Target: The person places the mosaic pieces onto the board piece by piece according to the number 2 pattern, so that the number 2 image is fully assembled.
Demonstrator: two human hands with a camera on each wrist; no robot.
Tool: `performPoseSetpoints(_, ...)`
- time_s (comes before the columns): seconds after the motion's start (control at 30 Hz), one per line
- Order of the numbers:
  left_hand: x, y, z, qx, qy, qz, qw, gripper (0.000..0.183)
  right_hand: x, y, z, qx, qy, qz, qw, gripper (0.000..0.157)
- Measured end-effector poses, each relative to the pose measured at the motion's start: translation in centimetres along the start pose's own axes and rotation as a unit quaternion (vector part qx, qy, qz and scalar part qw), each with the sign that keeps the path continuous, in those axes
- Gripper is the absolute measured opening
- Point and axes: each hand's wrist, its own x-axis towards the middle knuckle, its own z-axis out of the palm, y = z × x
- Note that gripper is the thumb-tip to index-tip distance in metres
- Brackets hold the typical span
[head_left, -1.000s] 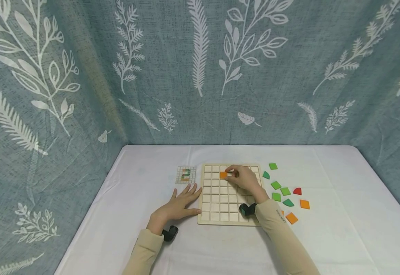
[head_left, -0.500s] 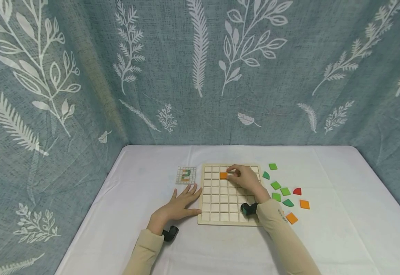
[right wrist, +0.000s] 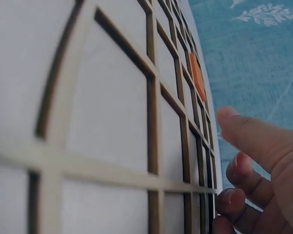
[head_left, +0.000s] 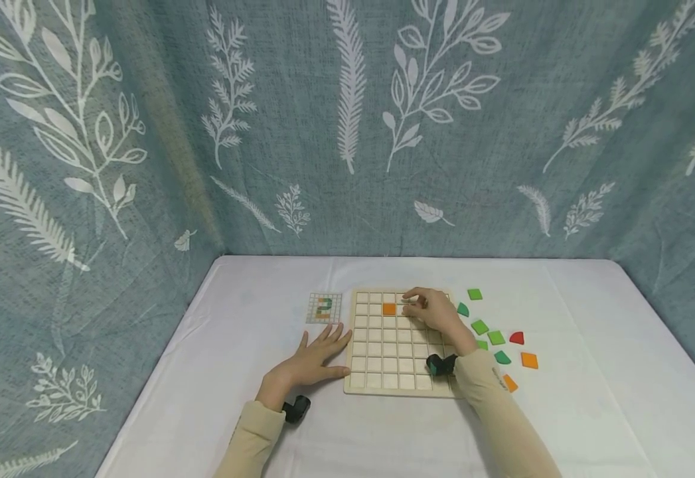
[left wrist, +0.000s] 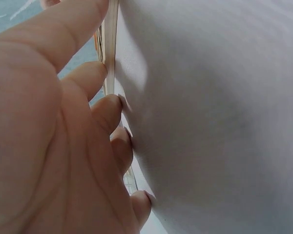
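A wooden grid board (head_left: pixel 403 392) lies on the white-covered table. One orange square tile (head_left: pixel 389 309) sits in a cell of its second row from the far edge; in the right wrist view the tile (right wrist: pixel 197 77) lies beyond the thumb. My right hand (head_left: pixel 439 313) hovers over the board just right of this tile. Its thumb and fingers stand apart with nothing between them. My left hand (head_left: pixel 308 362) lies flat with fingers spread, thumb and forefinger at the board's left edge. In the left wrist view the fingertips (left wrist: pixel 94 78) line up along that edge.
Left of the board lies a small pattern card (head_left: pixel 310 309) with a figure 2. On the right are scattered green squares (head_left: pixel 496 338), green quarter circles (head_left: pixel 502 358), a red quarter circle (head_left: pixel 517 338) and an orange square (head_left: pixel 529 360). My right sleeve partly covers another orange tile (head_left: pixel 510 383).
My right hand has let go of the orange tile and moved a little to the right, leaving the tile in its cell. The left hand has stayed in place.
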Motion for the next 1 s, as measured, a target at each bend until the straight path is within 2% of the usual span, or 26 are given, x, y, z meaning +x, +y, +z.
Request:
performPoseSetpoints(0.4,0.0,-0.1,0.1,-0.002,0.0,0.002,1.0,0.075,-0.6,0.8,-2.2,-0.021,0.022,0.004,1.0,0.028)
performPoseSetpoints(0.53,-0.1,-0.1,0.1,-0.001,0.001,0.003,1.0,0.075,-0.8,1.1,-3.0,-0.012,0.023,0.008,1.0,0.029)
performPoseSetpoints(0.9,-0.1,-0.1,0.1,0.0,0.001,0.006,1.0,0.074,-1.3,2.1,-4.7,-0.034,0.043,0.047,0.997,0.03)
performPoseSetpoints(1.0,-0.1,-0.1,0.0,0.001,0.0,0.006,1.0,0.074,-1.5,2.6,-5.1,-0.042,0.047,0.044,0.997,0.03)
